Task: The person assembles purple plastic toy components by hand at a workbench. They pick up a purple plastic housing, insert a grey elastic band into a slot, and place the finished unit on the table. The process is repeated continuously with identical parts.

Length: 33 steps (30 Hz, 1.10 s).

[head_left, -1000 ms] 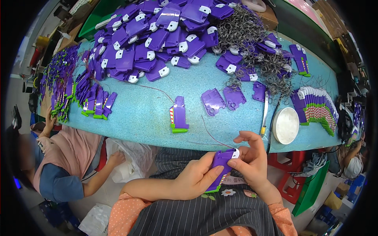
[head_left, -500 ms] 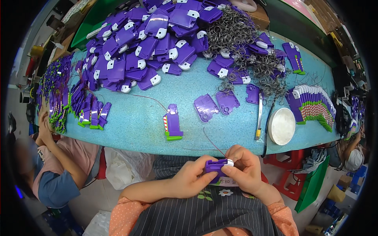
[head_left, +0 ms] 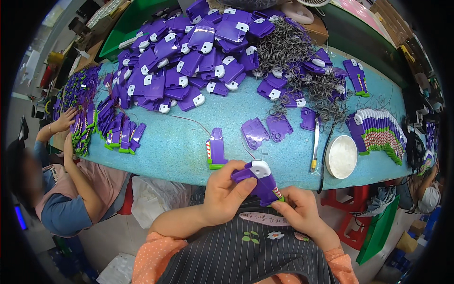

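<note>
Over the pinstriped apron (head_left: pixel 222 258), the left hand (head_left: pixel 224 193) and right hand (head_left: pixel 302 209) hold a smooth, white-capped purple piece (head_left: pixel 265 187) in their grip.

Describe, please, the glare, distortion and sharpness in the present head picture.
Head view: the blue table curves, corners fall black; head view: pale glare on one heaped purple panel; head view: the hands and held purple piece look fairly sharp.

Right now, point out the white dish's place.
In the head view, the white dish sits right of centre on the blue table, just right of the black cable.
</note>
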Available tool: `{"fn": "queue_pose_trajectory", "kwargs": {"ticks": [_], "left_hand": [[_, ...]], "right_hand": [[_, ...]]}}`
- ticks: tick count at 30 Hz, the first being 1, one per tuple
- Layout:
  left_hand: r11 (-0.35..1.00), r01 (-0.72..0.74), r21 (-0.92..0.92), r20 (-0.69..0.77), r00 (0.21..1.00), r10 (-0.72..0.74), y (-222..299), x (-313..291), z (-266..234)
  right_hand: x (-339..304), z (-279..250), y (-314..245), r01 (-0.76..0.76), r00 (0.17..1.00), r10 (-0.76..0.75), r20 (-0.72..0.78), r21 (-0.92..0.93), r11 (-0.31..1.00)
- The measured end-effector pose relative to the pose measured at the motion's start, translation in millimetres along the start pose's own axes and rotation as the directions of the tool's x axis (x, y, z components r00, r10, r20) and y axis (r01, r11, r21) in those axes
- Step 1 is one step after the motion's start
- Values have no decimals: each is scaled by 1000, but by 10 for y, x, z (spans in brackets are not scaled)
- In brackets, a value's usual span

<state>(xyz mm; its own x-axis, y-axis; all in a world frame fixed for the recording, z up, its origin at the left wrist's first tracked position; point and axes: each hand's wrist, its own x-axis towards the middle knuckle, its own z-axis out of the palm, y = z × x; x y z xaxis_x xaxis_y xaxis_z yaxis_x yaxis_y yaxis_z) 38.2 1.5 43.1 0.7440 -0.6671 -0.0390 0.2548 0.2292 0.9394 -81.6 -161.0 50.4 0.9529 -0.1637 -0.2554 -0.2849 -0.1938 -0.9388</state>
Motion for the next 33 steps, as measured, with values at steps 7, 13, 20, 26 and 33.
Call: {"fn": "queue_pose_trajectory", "kwargs": {"ticks": [7,13,20,26,33], "left_hand": [[991,127,-43,-2,992,-127,-107,-150,67],[996,91,-24,1,996,-91,-279,-175,77],[687,-458,564,395,880,263,-10,247,-18],[-57,-288,956,288,877,384,237,1495,-401],[-483,-225,846,405,861,308,14,1945,-475]], "right_hand": [[-1,70,61,85,996,-84,-22,44,995],[184,66,50,99,995,-97,-36,59,993],[342,-175,-131,367,921,-387,-49,-225,903],[884,-1524,-747,368,552,-533,-641,-386,846],[2037,-3228,380,-125,663,-328,-673,-532,838]]}}
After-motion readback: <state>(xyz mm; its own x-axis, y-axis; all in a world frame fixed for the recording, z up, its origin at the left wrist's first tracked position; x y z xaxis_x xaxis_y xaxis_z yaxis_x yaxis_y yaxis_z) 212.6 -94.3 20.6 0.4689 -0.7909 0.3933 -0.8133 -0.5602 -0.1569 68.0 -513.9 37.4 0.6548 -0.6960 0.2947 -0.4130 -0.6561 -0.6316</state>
